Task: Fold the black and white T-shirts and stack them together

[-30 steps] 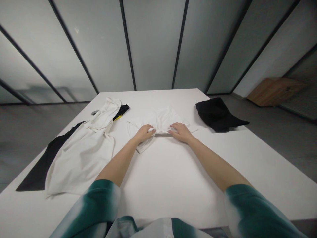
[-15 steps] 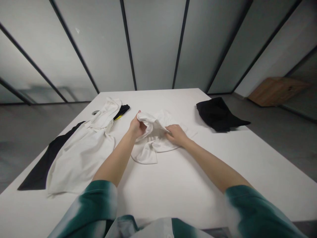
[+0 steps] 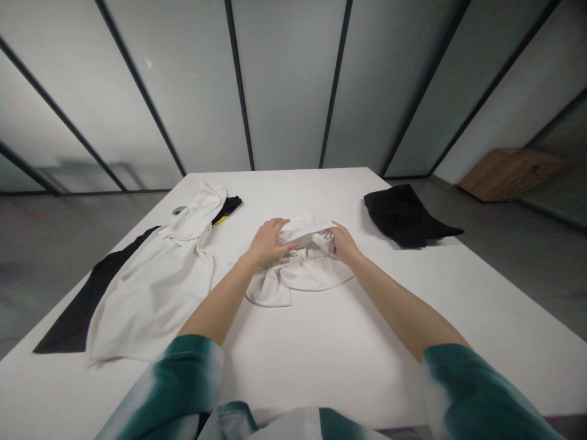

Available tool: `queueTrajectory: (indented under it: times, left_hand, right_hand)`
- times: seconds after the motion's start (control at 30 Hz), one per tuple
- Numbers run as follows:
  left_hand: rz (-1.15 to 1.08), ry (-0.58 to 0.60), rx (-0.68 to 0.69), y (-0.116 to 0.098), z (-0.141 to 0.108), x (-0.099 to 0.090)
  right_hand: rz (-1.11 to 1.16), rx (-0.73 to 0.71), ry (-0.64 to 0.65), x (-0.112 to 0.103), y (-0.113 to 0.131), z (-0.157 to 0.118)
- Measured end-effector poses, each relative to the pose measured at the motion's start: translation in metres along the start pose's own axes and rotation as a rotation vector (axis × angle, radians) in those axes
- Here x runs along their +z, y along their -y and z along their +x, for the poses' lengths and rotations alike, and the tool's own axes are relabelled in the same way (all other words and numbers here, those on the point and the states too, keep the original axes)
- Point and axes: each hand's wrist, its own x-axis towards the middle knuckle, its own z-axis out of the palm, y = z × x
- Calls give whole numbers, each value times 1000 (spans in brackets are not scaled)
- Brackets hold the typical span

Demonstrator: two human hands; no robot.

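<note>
Head view, going left to right: left hand point(image 3: 268, 242) and right hand point(image 3: 343, 244) each pinch a raised edge of the white garment point(image 3: 300, 269) bunched mid-table point(image 3: 321, 342). Loose grips like that could probably let it slump and crease.

On the white tabletop point(image 3: 321, 354), near its middle, the left hand point(image 3: 268, 241) and right hand point(image 3: 343, 244) grip a bunched white garment point(image 3: 298, 278), a fold raised between them. A larger white garment point(image 3: 151, 293) lies toward the left edge over a black cloth point(image 3: 77, 311). A black garment point(image 3: 403, 217) sits near the far right corner.
</note>
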Motion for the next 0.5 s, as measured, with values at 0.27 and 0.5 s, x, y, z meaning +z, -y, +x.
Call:
queueTrajectory:
  times: [0.27,0.5]
  left_hand:
    - [-369,101,-271,-18,4,4]
    - [-328,88,-277,-38,4,3]
  right_hand:
    - [158,-12,253,26,12,-22]
    - [15,-180,476,30,4,-25]
